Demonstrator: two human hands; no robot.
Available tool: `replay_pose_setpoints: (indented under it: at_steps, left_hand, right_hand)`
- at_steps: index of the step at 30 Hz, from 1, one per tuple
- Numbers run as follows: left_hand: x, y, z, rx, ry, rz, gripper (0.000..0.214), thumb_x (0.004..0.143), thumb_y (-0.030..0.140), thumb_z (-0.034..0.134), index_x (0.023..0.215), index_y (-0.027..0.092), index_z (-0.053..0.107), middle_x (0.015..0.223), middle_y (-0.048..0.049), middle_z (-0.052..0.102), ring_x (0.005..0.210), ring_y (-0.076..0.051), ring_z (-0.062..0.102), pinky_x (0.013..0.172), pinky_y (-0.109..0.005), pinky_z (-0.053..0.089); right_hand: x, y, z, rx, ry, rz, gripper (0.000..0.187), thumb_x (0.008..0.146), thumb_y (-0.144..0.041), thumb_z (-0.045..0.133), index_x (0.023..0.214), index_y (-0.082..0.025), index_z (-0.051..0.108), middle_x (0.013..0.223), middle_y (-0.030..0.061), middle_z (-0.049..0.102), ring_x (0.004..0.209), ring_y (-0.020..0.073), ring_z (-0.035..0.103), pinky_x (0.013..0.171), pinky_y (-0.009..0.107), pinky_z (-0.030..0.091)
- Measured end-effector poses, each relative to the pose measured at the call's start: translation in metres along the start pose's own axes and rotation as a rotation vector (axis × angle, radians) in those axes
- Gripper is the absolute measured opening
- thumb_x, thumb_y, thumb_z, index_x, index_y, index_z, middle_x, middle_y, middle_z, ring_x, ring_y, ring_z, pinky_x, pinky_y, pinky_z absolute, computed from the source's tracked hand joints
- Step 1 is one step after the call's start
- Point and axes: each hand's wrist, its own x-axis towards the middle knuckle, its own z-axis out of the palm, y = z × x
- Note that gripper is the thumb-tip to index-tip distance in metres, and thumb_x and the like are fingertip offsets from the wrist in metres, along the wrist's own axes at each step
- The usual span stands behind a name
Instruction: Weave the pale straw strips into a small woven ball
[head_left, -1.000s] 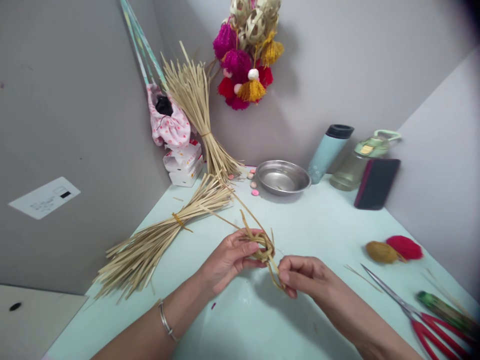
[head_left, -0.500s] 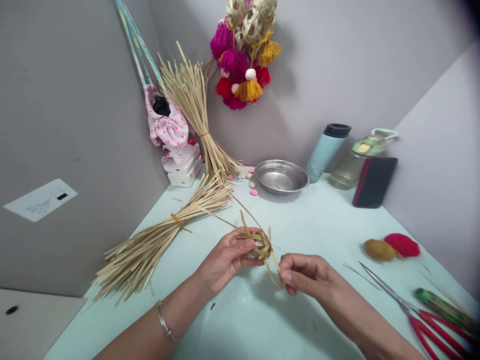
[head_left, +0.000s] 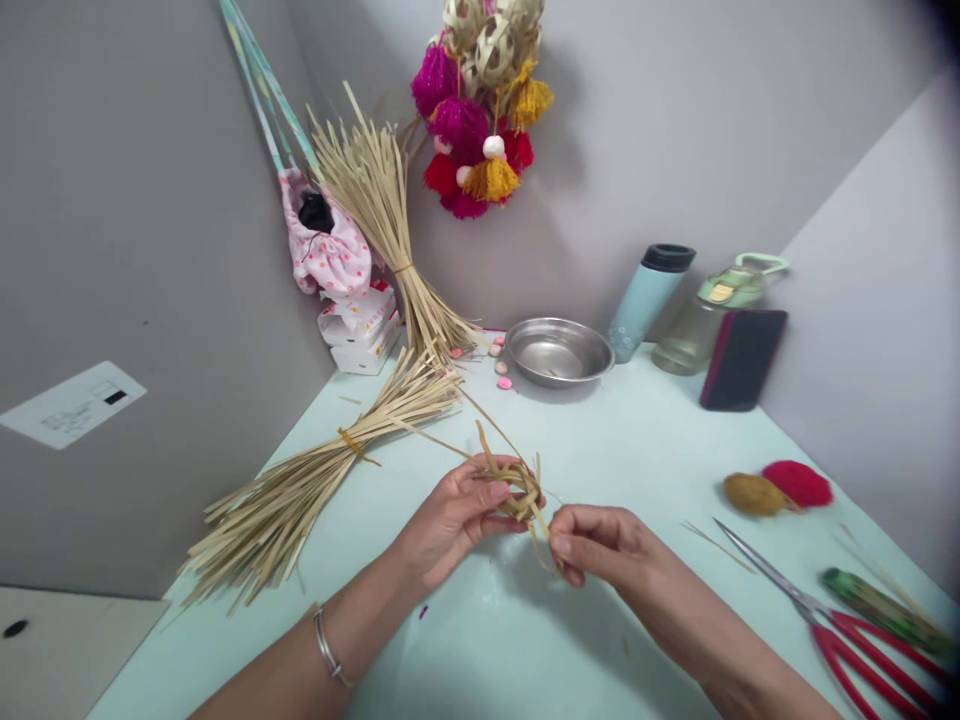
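Note:
My left hand grips a small woven ball of flat straw strips, thumb in front and fingers behind it. Open gaps show in its weave, and loose strip ends stick out at the top and below. My right hand pinches a straw strip hanging from the ball's lower right side, just beside the left hand. Long strips run from the ball up and left toward a tied straw bundle lying on the table.
A second straw bundle leans on the wall near a tissue pack. Behind are a metal bowl, a tumbler, a bottle and a phone. To the right lie yarn balls and red-handled scissors. Tasselled balls hang above.
My right hand has moved slightly left, closer to the woven ball, still pinching the strip. The left hand keeps its hold. The whole view has shifted a little.

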Motion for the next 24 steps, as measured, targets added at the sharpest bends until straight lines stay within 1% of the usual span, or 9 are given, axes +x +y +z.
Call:
replay_pose_setpoints:
  at_steps: [6, 9, 13, 18, 24]
  left_hand:
    - [-0.0014, -0.0015, 0.0018, 0.038, 0.037, 0.064, 0.031, 0.079, 0.021, 0.074, 0.108, 0.017, 0.063, 0.103, -0.0084, 0.07, 0.094, -0.019, 0.068, 0.078, -0.028, 0.055]
    - [-0.0007, -0.0004, 0.0024, 0.064, 0.033, 0.064, 0.031, 0.079, 0.021, 0.073, 0.107, 0.017, 0.061, 0.101, -0.0084, 0.069, 0.096, -0.02, 0.067, 0.078, -0.029, 0.055]
    - [0.0002, 0.0003, 0.004, 0.034, 0.026, 0.069, 0.029, 0.081, 0.021, 0.071, 0.108, 0.016, 0.06, 0.099, -0.0082, 0.07, 0.096, -0.02, 0.068, 0.08, -0.029, 0.054]
    - [-0.0018, -0.0001, 0.006, 0.029, 0.036, 0.065, 0.029, 0.081, 0.022, 0.071, 0.107, 0.017, 0.06, 0.099, -0.0083, 0.07, 0.1, -0.022, 0.067, 0.082, -0.031, 0.054]
    - [-0.0027, 0.0, 0.0051, 0.051, 0.05, 0.064, 0.032, 0.081, 0.022, 0.072, 0.109, 0.017, 0.06, 0.1, -0.0089, 0.07, 0.094, -0.021, 0.067, 0.079, -0.029, 0.054]
  right_hand:
    - [0.0017, -0.0002, 0.0022, 0.164, -0.024, 0.048, 0.022, 0.081, -0.029, 0.063, 0.064, -0.017, 0.058, 0.059, -0.003, 0.048, 0.06, 0.0128, 0.039, 0.064, 0.028, 0.029]
    - [0.001, 0.0021, 0.0028, 0.202, 0.014, 0.052, 0.02, 0.08, -0.029, 0.064, 0.065, -0.016, 0.059, 0.059, -0.0029, 0.048, 0.06, 0.0122, 0.038, 0.064, 0.028, 0.029]
    - [-0.0001, 0.0024, 0.004, 0.19, 0.071, 0.023, 0.021, 0.081, -0.032, 0.064, 0.067, -0.016, 0.06, 0.061, -0.0027, 0.049, 0.06, 0.0123, 0.038, 0.064, 0.027, 0.03]
    - [0.0008, -0.0006, 0.0045, 0.153, 0.07, 0.033, 0.021, 0.08, -0.031, 0.063, 0.064, -0.017, 0.059, 0.06, -0.0031, 0.046, 0.06, 0.0127, 0.037, 0.064, 0.028, 0.029]
    - [0.0007, -0.0004, 0.0023, 0.134, 0.058, 0.027, 0.022, 0.08, -0.031, 0.062, 0.063, -0.018, 0.057, 0.059, -0.0032, 0.046, 0.061, 0.013, 0.037, 0.064, 0.028, 0.029]
